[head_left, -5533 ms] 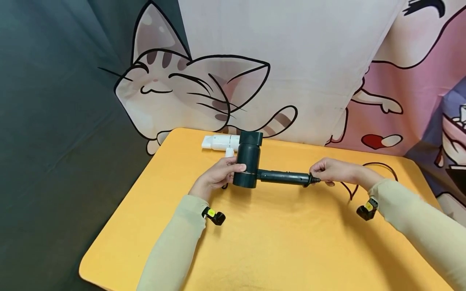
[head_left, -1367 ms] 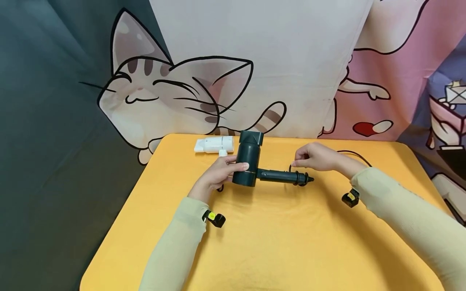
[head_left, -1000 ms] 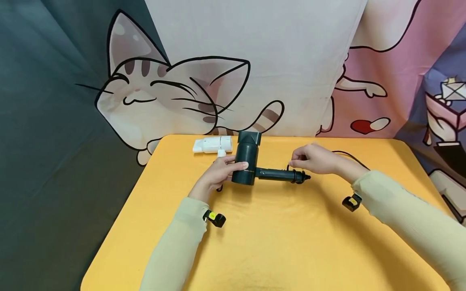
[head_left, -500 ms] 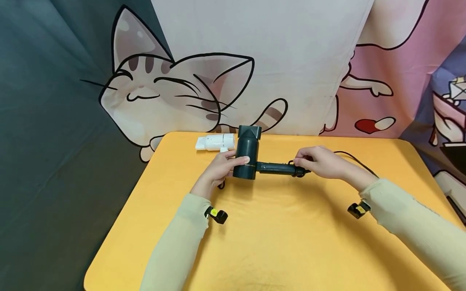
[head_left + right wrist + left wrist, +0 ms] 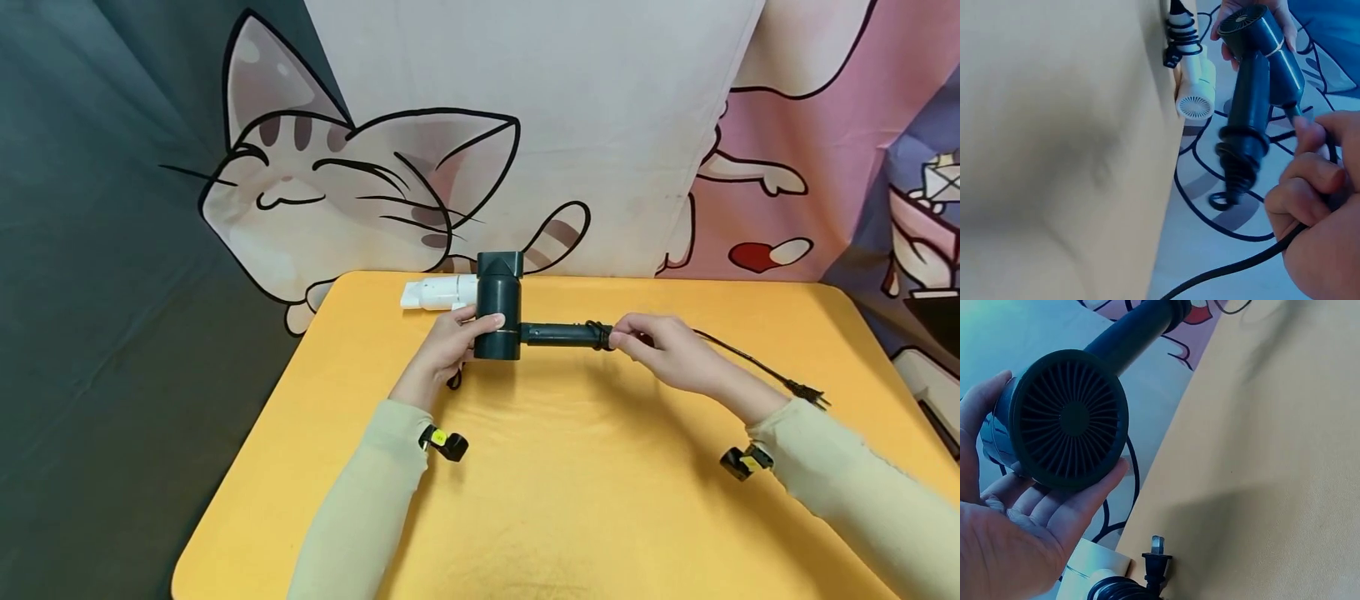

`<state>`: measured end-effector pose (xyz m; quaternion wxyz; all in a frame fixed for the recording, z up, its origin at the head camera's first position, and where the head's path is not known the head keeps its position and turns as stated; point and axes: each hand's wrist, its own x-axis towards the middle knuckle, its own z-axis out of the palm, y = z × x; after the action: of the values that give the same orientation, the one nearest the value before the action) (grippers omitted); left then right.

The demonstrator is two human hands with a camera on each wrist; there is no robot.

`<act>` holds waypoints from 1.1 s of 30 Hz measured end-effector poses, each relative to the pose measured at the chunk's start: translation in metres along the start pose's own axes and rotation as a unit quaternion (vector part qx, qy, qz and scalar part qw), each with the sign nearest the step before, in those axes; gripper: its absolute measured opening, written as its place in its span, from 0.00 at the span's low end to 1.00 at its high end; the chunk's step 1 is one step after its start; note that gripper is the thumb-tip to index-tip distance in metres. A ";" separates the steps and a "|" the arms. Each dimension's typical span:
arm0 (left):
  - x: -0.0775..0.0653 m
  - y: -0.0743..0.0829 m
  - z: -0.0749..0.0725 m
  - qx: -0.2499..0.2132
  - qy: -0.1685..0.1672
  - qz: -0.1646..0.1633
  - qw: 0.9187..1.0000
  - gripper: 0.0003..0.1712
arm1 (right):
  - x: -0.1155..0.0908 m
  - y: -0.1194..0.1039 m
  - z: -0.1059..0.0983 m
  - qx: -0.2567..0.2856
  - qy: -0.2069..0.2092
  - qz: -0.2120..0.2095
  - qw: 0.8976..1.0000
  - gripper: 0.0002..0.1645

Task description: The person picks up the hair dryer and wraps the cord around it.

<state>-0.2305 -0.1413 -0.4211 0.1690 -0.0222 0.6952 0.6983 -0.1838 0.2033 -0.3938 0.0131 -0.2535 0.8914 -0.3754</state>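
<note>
My left hand [image 5: 444, 348] grips the barrel of a dark green hair dryer [image 5: 498, 300], thumb across its front and fingers behind. In the left wrist view its round intake grille [image 5: 1074, 419] faces the camera. The dryer's handle [image 5: 558, 335] points right, with loops of black cord wound round its end. Beside that end, my right hand [image 5: 675, 350] pinches the power cord [image 5: 1229, 270], which runs through its curled fingers. The cord's free end trails right to a two-prong plug [image 5: 808, 392] near the sleeve.
A white hair dryer [image 5: 438, 293] lies at the back of the yellow table [image 5: 570, 483], partly hidden behind the dark one. Its own coiled cord and plug [image 5: 1157, 562] show in the left wrist view. A printed cat curtain [image 5: 600, 125] hangs right behind the table.
The right hand has circled the handle's end, and cord loops now lie on it. The plug has come into sight at the right. The left hand keeps its grip on the dryer.
</note>
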 end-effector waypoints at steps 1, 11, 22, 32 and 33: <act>0.000 0.000 0.000 -0.003 0.000 0.001 1.000 0.33 | -0.002 0.000 0.002 0.010 0.011 0.008 1.000 0.10; 0.000 0.003 -0.002 -0.021 0.001 0.009 1.000 0.33 | -0.013 0.000 0.031 0.090 0.041 0.011 0.995 0.07; -0.001 0.010 -0.002 -0.051 0.005 0.011 0.999 0.32 | -0.024 0.010 0.068 0.201 0.028 -0.006 0.979 0.14; -0.006 0.012 0.004 -0.059 -0.009 0.016 0.998 0.31 | -0.021 0.031 0.075 0.189 -0.015 -0.002 0.982 0.17; -0.007 0.012 0.004 -0.059 -0.012 0.017 0.998 0.31 | -0.020 0.034 0.074 0.181 -0.020 -0.008 0.983 0.17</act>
<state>-0.2267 -0.1380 -0.4076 0.1634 -0.0119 0.6510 0.7411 -0.1654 0.1833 -0.4736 0.0738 -0.2613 0.8066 -0.5251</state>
